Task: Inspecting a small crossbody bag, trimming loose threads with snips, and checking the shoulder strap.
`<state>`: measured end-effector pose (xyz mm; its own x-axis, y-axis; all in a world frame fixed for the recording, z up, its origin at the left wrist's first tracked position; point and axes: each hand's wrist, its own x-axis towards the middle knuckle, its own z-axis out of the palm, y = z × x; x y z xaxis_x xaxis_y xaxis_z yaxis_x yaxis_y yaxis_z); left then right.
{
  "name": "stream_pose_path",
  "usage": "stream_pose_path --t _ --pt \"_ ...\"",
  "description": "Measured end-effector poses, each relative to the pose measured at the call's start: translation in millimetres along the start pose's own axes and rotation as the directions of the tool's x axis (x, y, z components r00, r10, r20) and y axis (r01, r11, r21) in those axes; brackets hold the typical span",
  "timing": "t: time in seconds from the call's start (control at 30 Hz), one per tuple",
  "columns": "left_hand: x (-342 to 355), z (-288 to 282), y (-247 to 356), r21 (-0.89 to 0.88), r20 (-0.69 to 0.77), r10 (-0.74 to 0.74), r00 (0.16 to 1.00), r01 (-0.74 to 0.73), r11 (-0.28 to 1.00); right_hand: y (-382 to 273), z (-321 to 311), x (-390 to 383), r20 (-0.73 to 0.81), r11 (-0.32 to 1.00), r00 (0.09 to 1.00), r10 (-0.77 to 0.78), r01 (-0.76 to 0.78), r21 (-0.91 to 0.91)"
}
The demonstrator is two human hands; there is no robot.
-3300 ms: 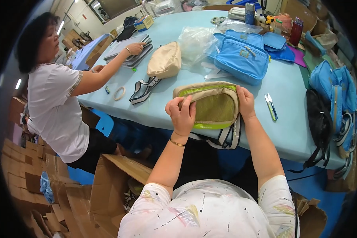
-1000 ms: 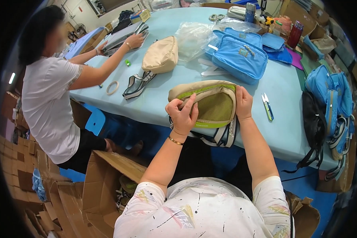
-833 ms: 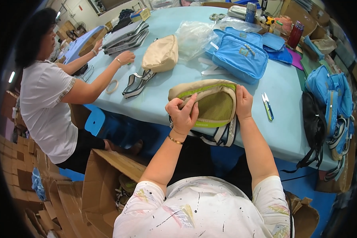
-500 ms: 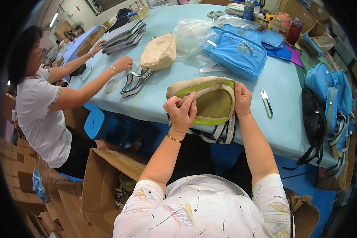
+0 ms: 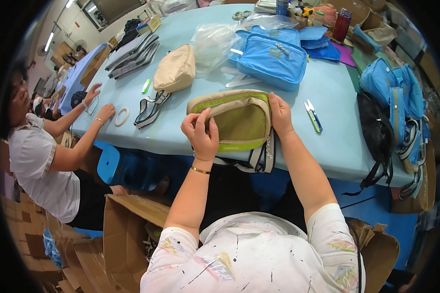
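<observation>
A small beige and olive-green bag [image 5: 242, 124] with a mesh front panel and lime trim is held at the table's near edge. My left hand [image 5: 201, 135] pinches the beige flap at its left side, fingers bent against the fabric. Around the bag's right end my right hand [image 5: 281, 115] is closed, thumb near the top edge. A striped strap [image 5: 259, 160] hangs below the bag. To the right, a pair of thread snips [image 5: 313, 116] lies on the light blue table cover [image 5: 340, 144].
A beige bag [image 5: 175, 68], a clear plastic bag [image 5: 212, 45] and a blue bag [image 5: 273, 57] lie farther back. More blue bags and a black bag [image 5: 375, 126] crowd the right edge. At left sits a co-worker [image 5: 44, 166]; an open carton [image 5: 124, 234] stands below.
My view has shifted, so the table's things appear farther left. The co-worker's hands have left the grey stack, and a small green item now shows near it. Both my hands still hold the bag.
</observation>
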<state>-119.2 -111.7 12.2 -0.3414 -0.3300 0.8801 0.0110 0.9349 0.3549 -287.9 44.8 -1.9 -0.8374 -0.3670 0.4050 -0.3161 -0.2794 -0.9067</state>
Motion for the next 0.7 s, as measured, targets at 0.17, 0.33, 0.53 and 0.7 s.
stream_pose_path --t 0.17,0.33,0.53,0.7 --pt "10 10 -10 -0.020 0.057 -0.156 0.986 0.157 0.987 -5 2 10 0.058 0.973 0.988 0.146 -0.154 0.172" --pt "6 10 -12 -0.060 0.010 -0.221 0.975 0.221 0.973 -33 5 19 0.170 0.926 0.936 0.307 -0.335 0.174" --pt "11 9 -9 -0.087 -0.025 -0.202 0.979 0.200 0.976 -34 5 14 0.368 0.714 0.857 0.359 -0.507 0.483" --pt "12 14 -9 -0.051 0.010 -0.178 0.984 0.178 0.983 -31 -3 18 0.484 0.594 0.824 0.295 -0.555 0.582"
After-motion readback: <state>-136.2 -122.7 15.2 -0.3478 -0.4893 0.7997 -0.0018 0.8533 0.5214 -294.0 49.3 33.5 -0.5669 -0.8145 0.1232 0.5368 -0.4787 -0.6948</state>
